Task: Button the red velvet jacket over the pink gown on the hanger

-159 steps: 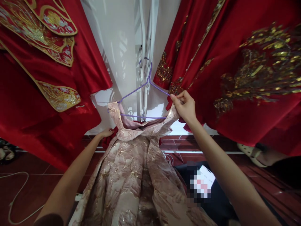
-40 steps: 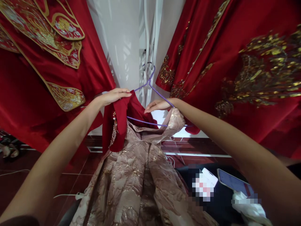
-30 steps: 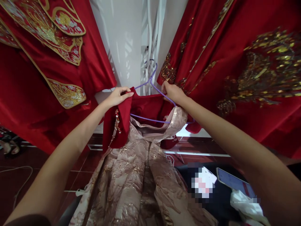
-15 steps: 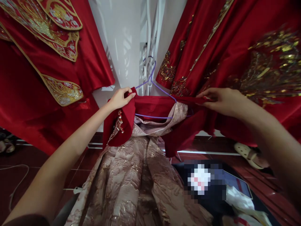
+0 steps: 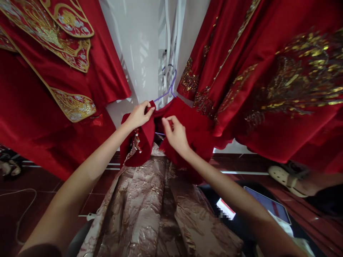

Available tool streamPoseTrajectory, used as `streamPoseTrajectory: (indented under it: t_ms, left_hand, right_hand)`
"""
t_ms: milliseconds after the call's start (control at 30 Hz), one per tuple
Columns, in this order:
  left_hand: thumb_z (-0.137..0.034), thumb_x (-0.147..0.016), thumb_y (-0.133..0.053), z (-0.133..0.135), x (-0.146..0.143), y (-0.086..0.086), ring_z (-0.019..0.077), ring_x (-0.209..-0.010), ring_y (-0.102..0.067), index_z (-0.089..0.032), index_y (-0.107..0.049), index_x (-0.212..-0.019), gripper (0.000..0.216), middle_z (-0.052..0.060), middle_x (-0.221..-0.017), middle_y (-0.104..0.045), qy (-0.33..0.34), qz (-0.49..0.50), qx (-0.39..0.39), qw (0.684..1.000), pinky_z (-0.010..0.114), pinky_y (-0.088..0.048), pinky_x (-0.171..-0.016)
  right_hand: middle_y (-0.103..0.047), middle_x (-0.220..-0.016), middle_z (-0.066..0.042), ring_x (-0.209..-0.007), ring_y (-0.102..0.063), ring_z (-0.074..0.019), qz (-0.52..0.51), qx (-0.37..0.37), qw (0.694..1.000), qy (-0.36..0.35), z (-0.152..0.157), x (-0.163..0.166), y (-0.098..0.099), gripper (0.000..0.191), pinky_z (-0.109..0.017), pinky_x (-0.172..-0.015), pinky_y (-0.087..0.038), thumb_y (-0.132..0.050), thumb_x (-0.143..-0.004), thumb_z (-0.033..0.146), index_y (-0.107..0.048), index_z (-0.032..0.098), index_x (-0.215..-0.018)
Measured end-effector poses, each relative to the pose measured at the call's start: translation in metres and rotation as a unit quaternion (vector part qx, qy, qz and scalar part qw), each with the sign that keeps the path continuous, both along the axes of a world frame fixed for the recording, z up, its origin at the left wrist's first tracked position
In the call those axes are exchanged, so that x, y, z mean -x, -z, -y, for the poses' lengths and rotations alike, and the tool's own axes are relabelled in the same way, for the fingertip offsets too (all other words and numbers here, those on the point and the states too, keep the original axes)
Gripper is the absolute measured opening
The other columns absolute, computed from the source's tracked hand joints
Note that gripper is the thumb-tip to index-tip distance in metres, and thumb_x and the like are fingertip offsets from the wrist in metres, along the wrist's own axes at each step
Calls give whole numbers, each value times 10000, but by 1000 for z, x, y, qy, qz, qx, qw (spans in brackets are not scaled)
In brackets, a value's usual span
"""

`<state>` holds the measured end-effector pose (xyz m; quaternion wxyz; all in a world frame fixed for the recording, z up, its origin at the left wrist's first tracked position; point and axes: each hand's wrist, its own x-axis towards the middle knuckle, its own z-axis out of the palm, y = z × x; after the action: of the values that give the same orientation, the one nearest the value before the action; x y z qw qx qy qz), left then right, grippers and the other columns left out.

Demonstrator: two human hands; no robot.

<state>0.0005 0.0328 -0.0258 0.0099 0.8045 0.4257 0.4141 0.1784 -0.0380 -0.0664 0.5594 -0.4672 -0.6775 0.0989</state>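
A plain red garment (image 5: 189, 116) hangs over a pinkish-gold brocade skirt (image 5: 142, 200) on a purple hanger (image 5: 162, 96). My left hand (image 5: 139, 116) pinches the top edge of its left front, above a dangling beaded ornament (image 5: 136, 141). Close by on the right, my right hand (image 5: 175, 134) is closed at the edge of the other front, which lies folded inward across the skirt's waist. A narrow gap separates the two hands, and the skirt's waistband shows only in part below it.
Red gowns with gold embroidery hang at left (image 5: 72, 103) and right (image 5: 302, 78) before a pale wall. Lower right are a phone (image 5: 268, 203) and another person's foot in a cream clog (image 5: 284, 180). A white cable (image 5: 34, 200) lies on the dark red tiles.
My right hand has moved left from the far right, bringing the right part of the red garment inward over the hanger and waistband. My left hand stays at the left edge.
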Motion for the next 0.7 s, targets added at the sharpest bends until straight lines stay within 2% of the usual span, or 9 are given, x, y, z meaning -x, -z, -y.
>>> streamPoseTrajectory:
  t_ms: [100,233,267,333,433,567,633,700]
  left_hand:
    - [-345,-856,-498,2,6,-3,149,-635,-468,-197,-475,-725,200,-7,-641,-492,2,-13,9,1000,280,-380,-682]
    - [-333,-854,-506,21,8,15,236,-972,-502,-199,-501,-795,146,78,-927,-542,-62,40,-89,993,372,-373,-884]
    - [-327,-859,-497,27,6,23,244,-990,-501,-200,-499,-824,131,87,-948,-536,-81,61,-96,990,386,-371,-891]
    - [-309,-860,-490,40,-1,37,228,-874,-542,-203,-477,-887,110,71,-870,-537,-92,88,-52,990,377,-404,-821]
    - [-223,-787,-551,53,-20,48,167,-652,-538,-214,-433,-954,205,-1,-728,-523,-38,96,44,994,302,-421,-670]
    - [-162,-718,-569,66,-45,43,134,-618,-535,-231,-436,-880,220,-37,-690,-530,85,46,104,990,245,-404,-612]
    - [-174,-725,-567,73,-51,42,136,-640,-549,-236,-442,-879,208,-36,-708,-545,99,45,122,987,249,-415,-628]
    - [-164,-733,-562,79,-55,47,142,-717,-581,-245,-449,-923,236,-26,-772,-574,84,88,122,985,261,-441,-691]
  right_hand:
    - [-567,-708,6,-619,-523,-142,5,34,998,-58,12,9,6,264,-247,-615,-392,-456,-868,482,-514,227,-901]
    - [-543,-777,3,-679,-523,-147,-1,42,995,-94,16,-19,17,130,-254,-635,-403,-525,-804,316,-459,236,-882]
    - [-529,-780,5,-679,-515,-144,-8,39,995,-97,15,-26,21,132,-255,-637,-401,-526,-783,273,-443,236,-879]
    - [-499,-761,17,-661,-487,-135,-31,33,994,-98,10,-33,28,135,-253,-635,-391,-505,-754,222,-421,235,-859]
    - [-447,-703,33,-622,-436,-128,-91,42,987,-125,-1,-29,34,83,-247,-616,-376,-446,-752,199,-408,238,-816]
    - [-433,-695,34,-654,-445,-133,-173,57,960,-212,-15,-13,33,61,-242,-646,-393,-419,-739,185,-410,238,-769]
    - [-447,-706,34,-679,-462,-134,-195,71,948,-243,-19,-11,32,60,-240,-676,-406,-429,-732,184,-421,236,-764]
    - [-480,-740,31,-710,-486,-137,-200,97,940,-259,-18,-14,33,53,-244,-707,-422,-443,-740,209,-443,237,-785]
